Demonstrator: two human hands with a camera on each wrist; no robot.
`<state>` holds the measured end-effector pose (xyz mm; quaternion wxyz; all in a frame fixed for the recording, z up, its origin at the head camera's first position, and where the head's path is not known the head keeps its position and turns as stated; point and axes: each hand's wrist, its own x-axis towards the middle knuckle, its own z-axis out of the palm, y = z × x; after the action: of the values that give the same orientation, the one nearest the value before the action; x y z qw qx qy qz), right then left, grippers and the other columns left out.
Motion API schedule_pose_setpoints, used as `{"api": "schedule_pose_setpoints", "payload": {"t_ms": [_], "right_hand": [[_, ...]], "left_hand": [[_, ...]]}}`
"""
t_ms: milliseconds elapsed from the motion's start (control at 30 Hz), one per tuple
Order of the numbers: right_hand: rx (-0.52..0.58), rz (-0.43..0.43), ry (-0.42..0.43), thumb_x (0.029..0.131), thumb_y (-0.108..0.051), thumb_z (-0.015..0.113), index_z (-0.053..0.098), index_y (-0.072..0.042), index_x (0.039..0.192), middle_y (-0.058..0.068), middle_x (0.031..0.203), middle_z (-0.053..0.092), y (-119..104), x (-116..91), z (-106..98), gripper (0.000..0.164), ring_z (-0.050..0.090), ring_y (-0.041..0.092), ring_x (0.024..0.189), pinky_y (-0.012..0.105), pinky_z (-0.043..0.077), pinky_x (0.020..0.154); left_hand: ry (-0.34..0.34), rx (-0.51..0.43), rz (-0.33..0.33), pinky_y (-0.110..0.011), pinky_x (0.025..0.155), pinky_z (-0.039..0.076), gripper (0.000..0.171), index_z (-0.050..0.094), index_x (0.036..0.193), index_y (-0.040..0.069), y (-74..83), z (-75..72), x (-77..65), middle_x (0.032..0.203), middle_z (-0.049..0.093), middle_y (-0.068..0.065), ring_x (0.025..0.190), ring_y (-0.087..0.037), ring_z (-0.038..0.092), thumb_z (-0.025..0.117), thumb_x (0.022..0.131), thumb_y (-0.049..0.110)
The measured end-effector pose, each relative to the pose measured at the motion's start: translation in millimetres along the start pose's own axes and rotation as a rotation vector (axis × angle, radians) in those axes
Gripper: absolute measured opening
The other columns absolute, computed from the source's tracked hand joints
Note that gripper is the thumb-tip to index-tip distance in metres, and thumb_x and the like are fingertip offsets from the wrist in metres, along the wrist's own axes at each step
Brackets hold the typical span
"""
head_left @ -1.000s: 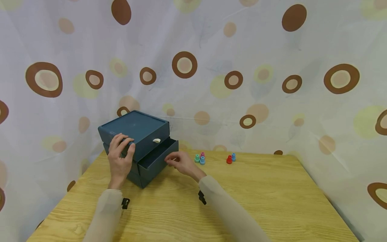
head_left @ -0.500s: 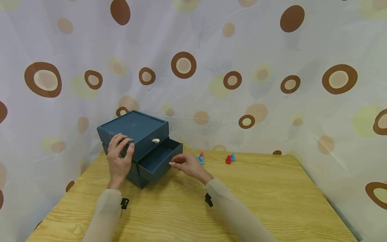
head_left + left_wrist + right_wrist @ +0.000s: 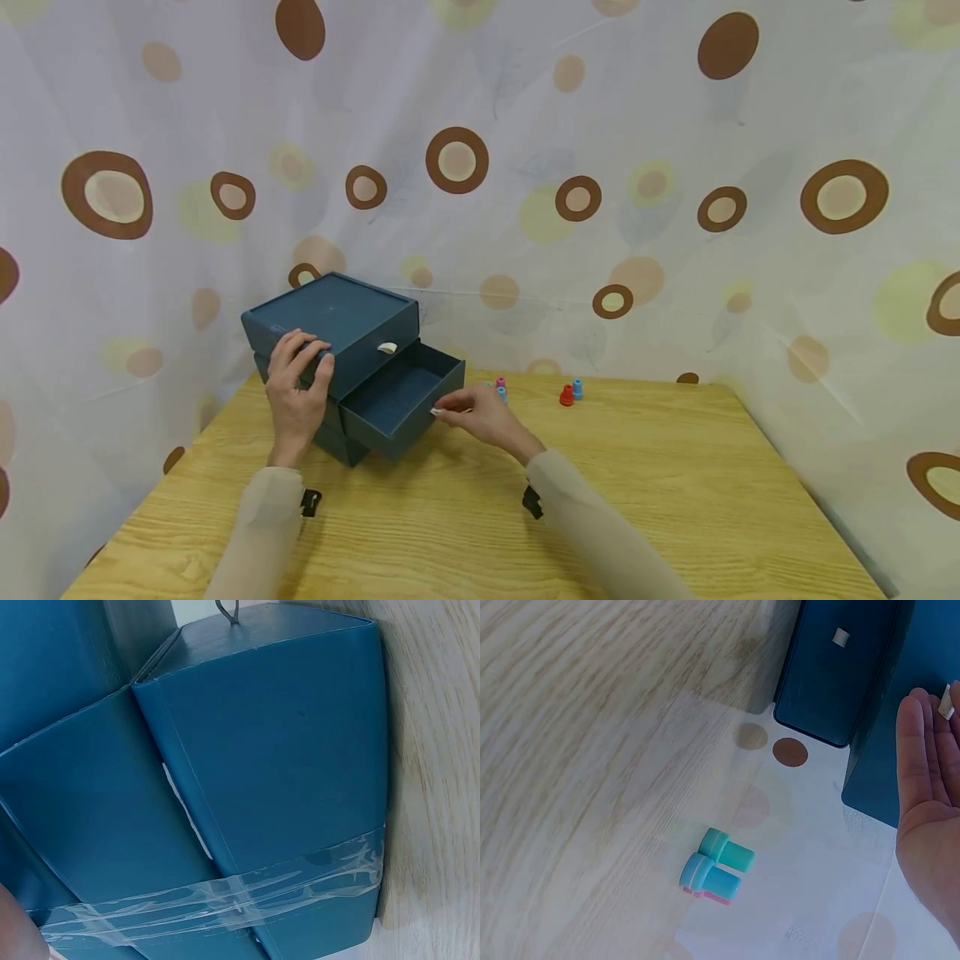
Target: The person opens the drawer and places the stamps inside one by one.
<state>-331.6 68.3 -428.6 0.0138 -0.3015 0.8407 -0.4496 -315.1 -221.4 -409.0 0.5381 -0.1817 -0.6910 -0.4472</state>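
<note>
A dark blue drawer unit (image 3: 330,312) stands at the left of the table. Its middle drawer (image 3: 416,427) is pulled well out, and the bare inside shows in the head view. My right hand (image 3: 487,417) pinches the small white pull tab (image 3: 436,411) on that drawer's front between thumb and fingers. At the unit's near left corner rests my left hand (image 3: 296,400), fingers spread over the top edge and thumb toward the front. Only a bit of a finger (image 3: 19,937) enters the left wrist view, beside clear tape (image 3: 225,900) across the unit's side.
Behind my right hand stand small coloured plastic pieces with wide bases, including a blue one (image 3: 712,877) and a green one (image 3: 731,853). Farther right are a red one (image 3: 567,395) and another blue one (image 3: 577,389). A patterned curtain (image 3: 510,208) borders the wooden table (image 3: 637,483).
My right hand has moved toward the right and nearer, drawing the middle drawer farther out of the unit. My left hand has stayed at the unit's corner.
</note>
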Motion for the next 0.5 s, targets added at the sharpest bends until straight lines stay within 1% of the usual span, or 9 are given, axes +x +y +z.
{"api": "schedule_pose_setpoints", "payload": {"t_ms": [167,333,467,500], "right_hand": [[-0.021,-0.018,0.000,0.094,-0.021,0.066,0.076,-0.010,0.109,0.005,0.105,0.075,3.1,-3.5,-1.0,0.021,0.070,0.015,0.092,0.023,0.057,0.077],[-0.004,-0.014,0.006,0.093,-0.023,0.067,0.076,-0.010,0.109,0.006,0.105,0.075,7.4,-7.2,-2.1,0.022,0.070,0.016,0.093,0.025,0.057,0.079],[0.030,-0.011,0.010,0.093,-0.023,0.068,0.076,-0.010,0.108,0.007,0.105,0.075,6.9,-10.3,-3.7,0.022,0.070,0.017,0.093,0.025,0.057,0.079],[0.036,-0.011,0.006,0.093,-0.021,0.067,0.076,-0.009,0.108,0.008,0.105,0.075,2.3,-12.1,-5.1,0.021,0.071,0.019,0.093,0.026,0.057,0.079]], "left_hand": [[0.003,0.004,0.001,-0.053,0.113,0.029,0.018,0.076,0.100,0.006,1.5,-0.2,0.0,0.115,0.065,-0.019,0.130,-0.034,0.048,0.067,0.087,0.015],[0.005,0.006,0.003,-0.053,0.112,0.029,0.018,0.076,0.100,0.007,0.7,0.1,-0.2,0.115,0.065,-0.018,0.129,-0.034,0.048,0.068,0.087,0.015],[0.012,0.002,0.009,-0.054,0.112,0.029,0.018,0.076,0.100,0.006,-1.3,0.8,-0.2,0.114,0.065,-0.019,0.129,-0.035,0.048,0.068,0.086,0.014],[0.018,-0.002,0.011,-0.054,0.112,0.029,0.018,0.075,0.099,0.003,3.1,1.2,0.7,0.113,0.064,-0.021,0.128,-0.037,0.048,0.067,0.086,0.013]]}}
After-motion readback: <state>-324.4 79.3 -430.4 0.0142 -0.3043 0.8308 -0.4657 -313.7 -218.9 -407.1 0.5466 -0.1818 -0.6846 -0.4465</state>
